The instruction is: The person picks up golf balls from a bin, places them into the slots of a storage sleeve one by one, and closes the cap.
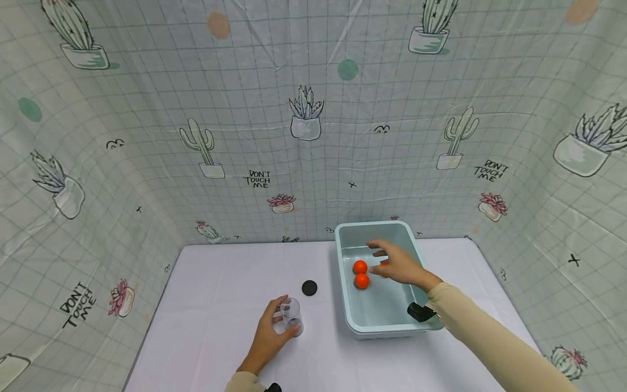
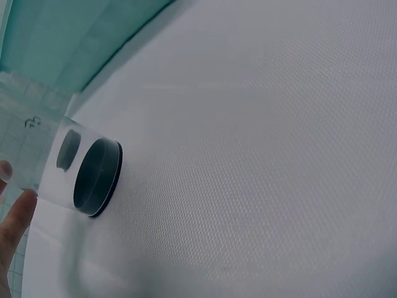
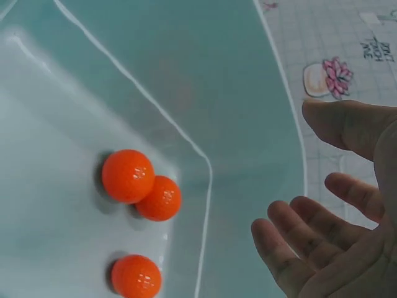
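Checking head view first. Found right hand (image 1: pixel 399 264) above tub (image 1: pixel 387 329), with fingers spread and thumb set apart, holding nothing. Counted three orange balls (image 1: pixel 361 281) on tub floor. Placed two just left of thumb tip as viewed, side by side, touching or nearly so; placed third behind thumb, partly hidden. Rated as governing relation: balls below right hand, on thumb side, and far nearer to it than to left hand (image 1: pixel 269 329). Noted no long axis on balls — judged graspable from any side. Located left hand left of tub, gripping clear cup (image 1: pixel 290 308) between curved fingers and thumb. Recorded cup upright, with long axis vertical. Sighted black disc (image 1: pixel 309 288) flat on table (image 1: pixel 328 359), between cup and tub, clear of both.

Reviewing left wrist view. Identified dark base (image 2: pixel 98 177) at table end of cup. Saw fingertips beside cup wall, at frame edge; cannot tell firmness of hold.

Reviewing right wrist view. Confirmed right fingers slightly bent, with wide gap to thumb — nothing held. Observed balls left of fingertips in frame, well apart from them: two overlapping in sight line, third separate.
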The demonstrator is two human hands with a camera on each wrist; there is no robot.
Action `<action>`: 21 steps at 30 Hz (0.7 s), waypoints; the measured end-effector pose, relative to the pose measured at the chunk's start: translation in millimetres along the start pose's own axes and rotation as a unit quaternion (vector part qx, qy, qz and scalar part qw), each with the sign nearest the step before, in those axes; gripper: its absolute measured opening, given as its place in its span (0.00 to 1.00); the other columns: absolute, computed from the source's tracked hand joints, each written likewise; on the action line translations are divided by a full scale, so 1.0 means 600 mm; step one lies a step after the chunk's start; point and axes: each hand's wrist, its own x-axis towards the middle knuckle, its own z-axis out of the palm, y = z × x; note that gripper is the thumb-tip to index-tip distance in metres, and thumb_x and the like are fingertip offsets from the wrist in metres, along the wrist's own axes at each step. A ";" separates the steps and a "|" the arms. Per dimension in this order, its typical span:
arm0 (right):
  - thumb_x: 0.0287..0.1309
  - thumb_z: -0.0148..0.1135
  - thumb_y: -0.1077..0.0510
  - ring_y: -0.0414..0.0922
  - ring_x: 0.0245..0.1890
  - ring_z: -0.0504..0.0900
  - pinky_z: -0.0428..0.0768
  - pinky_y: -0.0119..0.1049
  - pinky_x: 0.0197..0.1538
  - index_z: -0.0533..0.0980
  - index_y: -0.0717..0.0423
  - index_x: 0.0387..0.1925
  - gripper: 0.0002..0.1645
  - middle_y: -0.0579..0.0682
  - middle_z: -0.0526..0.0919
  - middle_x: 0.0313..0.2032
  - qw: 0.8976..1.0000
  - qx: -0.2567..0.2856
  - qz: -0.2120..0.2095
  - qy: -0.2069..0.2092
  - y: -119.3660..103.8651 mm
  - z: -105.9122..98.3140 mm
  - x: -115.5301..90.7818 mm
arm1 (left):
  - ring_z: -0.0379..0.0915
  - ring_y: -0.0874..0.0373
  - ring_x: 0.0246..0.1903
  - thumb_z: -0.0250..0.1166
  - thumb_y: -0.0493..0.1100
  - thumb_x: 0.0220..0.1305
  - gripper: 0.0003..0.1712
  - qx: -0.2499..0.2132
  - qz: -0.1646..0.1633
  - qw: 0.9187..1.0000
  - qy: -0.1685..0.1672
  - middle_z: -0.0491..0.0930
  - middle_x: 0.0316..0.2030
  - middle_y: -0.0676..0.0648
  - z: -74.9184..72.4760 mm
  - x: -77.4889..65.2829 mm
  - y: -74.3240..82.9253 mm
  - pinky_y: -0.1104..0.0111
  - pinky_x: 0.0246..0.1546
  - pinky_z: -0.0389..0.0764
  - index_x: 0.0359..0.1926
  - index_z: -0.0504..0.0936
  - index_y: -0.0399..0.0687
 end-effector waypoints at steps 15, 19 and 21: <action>0.44 0.65 0.73 0.62 0.53 0.71 0.80 0.42 0.47 0.68 0.61 0.57 0.35 0.64 0.70 0.57 0.997 0.022 0.019 -0.076 0.031 0.032 0.024 | 0.70 0.55 0.50 0.73 0.41 0.48 0.33 0.013 0.037 0.999 0.012 0.74 0.49 0.51 0.008 0.000 -0.003 0.63 0.48 0.77 0.55 0.70 0.52; 0.43 0.66 0.73 0.63 0.52 0.72 0.80 0.44 0.47 0.70 0.62 0.56 0.34 0.65 0.70 0.55 0.995 0.038 0.044 -0.082 0.033 0.039 0.028 | 0.70 0.54 0.50 0.73 0.40 0.48 0.32 0.009 0.046 0.999 0.014 0.74 0.48 0.50 0.009 -0.001 -0.004 0.63 0.48 0.77 0.55 0.71 0.51; 0.42 0.66 0.72 0.62 0.52 0.72 0.79 0.45 0.47 0.70 0.63 0.55 0.33 0.65 0.71 0.55 0.994 0.044 0.058 -0.083 0.035 0.041 0.029 | 0.70 0.55 0.50 0.73 0.39 0.48 0.32 0.009 0.046 0.999 0.014 0.74 0.48 0.51 0.010 -0.001 -0.004 0.63 0.48 0.77 0.55 0.71 0.51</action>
